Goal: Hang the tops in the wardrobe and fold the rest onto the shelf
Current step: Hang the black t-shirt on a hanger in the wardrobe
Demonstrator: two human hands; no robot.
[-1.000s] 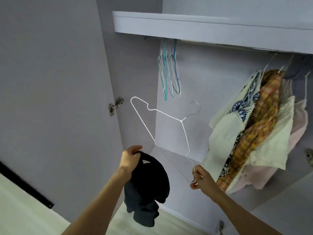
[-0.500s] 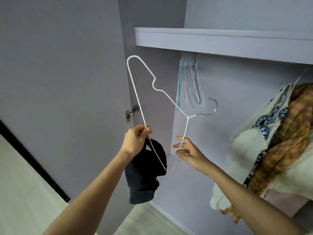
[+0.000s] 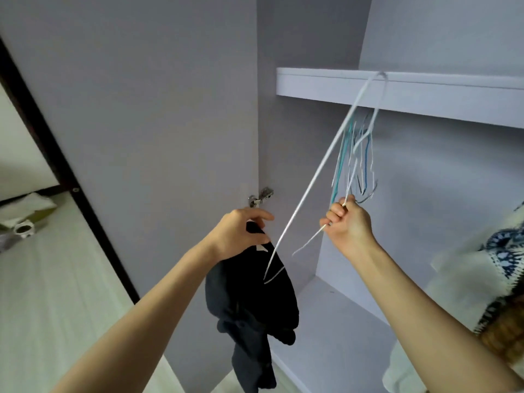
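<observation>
L hand (image 3: 241,234) grips a black top (image 3: 249,302) by its upper edge, fingers curled over the fabric, the rest hanging limp below the wrist w/ a small pale label showing near the thumb. R hand (image 3: 347,219) is clenched round the white wire hanger (image 3: 312,182), fist closed on the wire just under the hook end; the hanger is tilted steeply, one long thin side running down-left across the gap between the hands so its lower corner lies in front of the black top, and its far bend up against the front edge of the shelf (image 3: 425,92). Whether that lower corner touches the fabric or just overlaps it in view is hard to tell, the wire is blurred there. Just behind the R hand a bunch of spare hangers (image 3: 354,154) in teal, blue and white wire dangles under the shelf. Wardrobe interior is smooth, matt lilac-grey panel; the open door (image 3: 141,123) stands to the L, a metal hinge (image 3: 261,195) sits just above the L hand. At far R, hung clothes (image 3: 493,268): cream knit w/ blue pattern, something orange-brown beneath. Pale wood-look floor (image 3: 56,279) at L, w/ small clutter near the frame edge.
</observation>
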